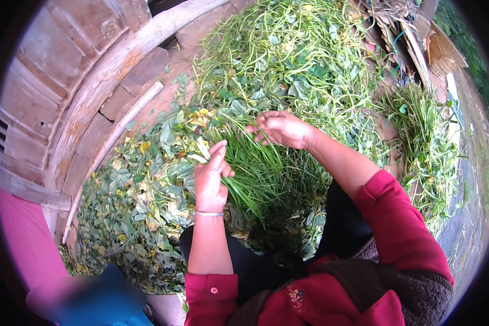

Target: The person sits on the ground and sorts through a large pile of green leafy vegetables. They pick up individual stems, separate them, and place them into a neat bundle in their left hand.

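Note:
Pale, whitish stalk ends (202, 151) stick out past the thumb of my left hand (212, 179), which is closed around a small bunch of long green leaf blades (244, 193). The blades trail down to the right from my fist. My right hand (287, 129) hovers over a pile of grass-like greens (254, 163), its fingers curled and partly apart. A few thin green strands (244, 126) pass by its fingertips; whether they are gripped is not clear. Both hands are in front of my knees.
A large heap of green vines (293, 53) lies ahead, with wilted leaves (134, 195) spread to the left. Another bundle of stems (421, 134) lies right, near a woven basket (442, 53). A pale pole (114, 138) runs beside a wooden wall (61, 53). Another person (85, 297) is lower left.

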Demonstrator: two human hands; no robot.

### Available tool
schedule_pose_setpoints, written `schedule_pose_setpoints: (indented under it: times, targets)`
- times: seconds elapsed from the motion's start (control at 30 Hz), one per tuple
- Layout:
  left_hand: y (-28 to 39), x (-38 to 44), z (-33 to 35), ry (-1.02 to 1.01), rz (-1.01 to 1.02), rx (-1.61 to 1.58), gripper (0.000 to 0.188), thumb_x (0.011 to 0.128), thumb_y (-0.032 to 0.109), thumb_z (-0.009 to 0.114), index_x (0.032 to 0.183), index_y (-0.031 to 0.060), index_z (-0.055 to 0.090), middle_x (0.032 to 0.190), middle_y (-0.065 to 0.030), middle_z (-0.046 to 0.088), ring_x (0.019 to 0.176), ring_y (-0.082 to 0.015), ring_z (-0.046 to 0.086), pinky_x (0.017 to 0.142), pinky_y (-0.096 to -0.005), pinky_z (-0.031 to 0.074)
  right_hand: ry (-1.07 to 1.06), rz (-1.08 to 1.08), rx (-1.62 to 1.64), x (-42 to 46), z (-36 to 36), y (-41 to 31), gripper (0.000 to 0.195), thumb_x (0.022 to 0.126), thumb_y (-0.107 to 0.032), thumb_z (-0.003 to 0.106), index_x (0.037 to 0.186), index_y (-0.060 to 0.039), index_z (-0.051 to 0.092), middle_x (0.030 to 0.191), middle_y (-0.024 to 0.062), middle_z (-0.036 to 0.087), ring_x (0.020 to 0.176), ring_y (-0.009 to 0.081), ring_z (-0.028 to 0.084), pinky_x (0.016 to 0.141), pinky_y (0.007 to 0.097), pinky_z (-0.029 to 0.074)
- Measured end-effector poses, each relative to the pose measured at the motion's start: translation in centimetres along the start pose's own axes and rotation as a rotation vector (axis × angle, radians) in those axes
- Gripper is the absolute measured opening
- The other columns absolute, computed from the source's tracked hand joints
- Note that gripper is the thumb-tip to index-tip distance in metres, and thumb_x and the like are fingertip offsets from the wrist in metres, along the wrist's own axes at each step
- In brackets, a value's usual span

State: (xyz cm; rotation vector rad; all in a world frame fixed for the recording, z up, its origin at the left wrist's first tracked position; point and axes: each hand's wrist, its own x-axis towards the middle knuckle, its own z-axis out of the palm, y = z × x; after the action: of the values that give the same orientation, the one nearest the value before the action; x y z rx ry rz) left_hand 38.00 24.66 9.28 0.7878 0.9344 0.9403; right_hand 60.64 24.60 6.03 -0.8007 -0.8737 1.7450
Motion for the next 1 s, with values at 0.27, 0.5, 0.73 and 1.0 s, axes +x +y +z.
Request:
schedule_pose_setpoints:
  times: [0.27, 0.5, 0.73, 1.0]
  targets:
    - [-0.9, -0.5, 1.0, -0.052, -0.002, 0.075, 0.020, 0.086, 0.018, 0.059, 0.099, 0.0026, 0.059, 0.056, 0.0065, 0.036, 0.049, -0.0068, 0.035, 0.049, -0.0239, 0.037, -0.075, 0.068, -0.032, -2.4, 3.8, 1.9, 0.017, 0.082, -0.016, 0.058, 0.096, -0.0067, 0.054, 0.104, 0.0076, 0.061, 0.088, 0.0206, 0.059, 0.078, 0.0364, 0.045]
    - [-1.0, -1.0, 1.2, -0.092, -0.063, 0.155, 0.010, 0.084, 0.014, 0.061, 0.079, 0.0071, 0.055, 0.053, 0.0058, 0.038, 0.045, -0.0060, 0.036, 0.045, -0.0235, 0.035, 0.032, -0.133, -0.463, -2.4, 3.6, 1.4, 0.023, 0.085, -0.026, 0.058, 0.098, -0.0064, 0.061, 0.085, -0.0010, 0.061, 0.075, 0.0084, 0.056, 0.064, 0.0224, 0.044]
    - [-1.2, -1.6, 1.7, -0.216, -0.120, 0.355, 0.011, 0.082, 0.014, 0.063, 0.084, 0.0034, 0.060, 0.055, 0.0042, 0.047, 0.045, -0.0044, 0.039, 0.044, -0.0212, 0.035, 0.049, -0.133, -0.469, -2.3, 4.1, 1.6, 0.018, 0.083, -0.015, 0.064, 0.096, -0.0027, 0.061, 0.084, 0.0018, 0.063, 0.077, 0.0075, 0.056, 0.070, 0.0233, 0.046]
    - [-0.7, -2.1, 1.8, -0.294, -0.217, 0.324, 0.012, 0.084, 0.015, 0.060, 0.087, 0.0029, 0.061, 0.053, 0.0066, 0.041, 0.044, -0.0047, 0.036, 0.045, -0.0223, 0.034, 0.202, -0.069, -0.443, -3.9, 1.9, -1.4, 0.013, 0.080, -0.011, 0.064, 0.091, -0.0050, 0.064, 0.079, 0.0003, 0.064, 0.068, 0.0065, 0.055, 0.060, 0.0217, 0.046]
